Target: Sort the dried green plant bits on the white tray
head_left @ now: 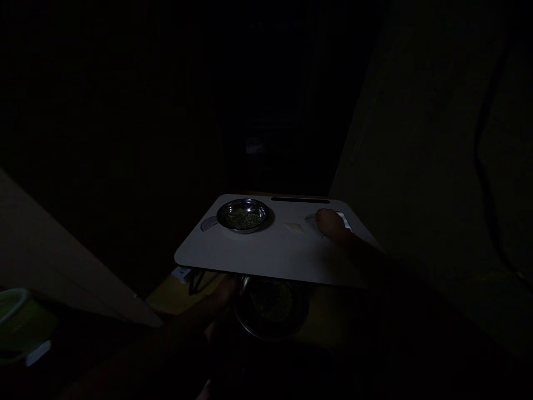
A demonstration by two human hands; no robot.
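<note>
Dark room, white tray table (266, 258), right hand (331, 223) on it, steel bowl (244, 215)

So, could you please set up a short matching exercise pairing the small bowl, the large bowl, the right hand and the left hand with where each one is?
Things:
1. small steel bowl
2. large steel bowl
3. right hand
4. left hand

Places:
A. below the near edge of the lap table
B. on the tabletop, right side
C. on the tabletop, left side
D. beside the lower bowl's left rim

Pairs: 1-C, 2-A, 3-B, 4-D
</note>
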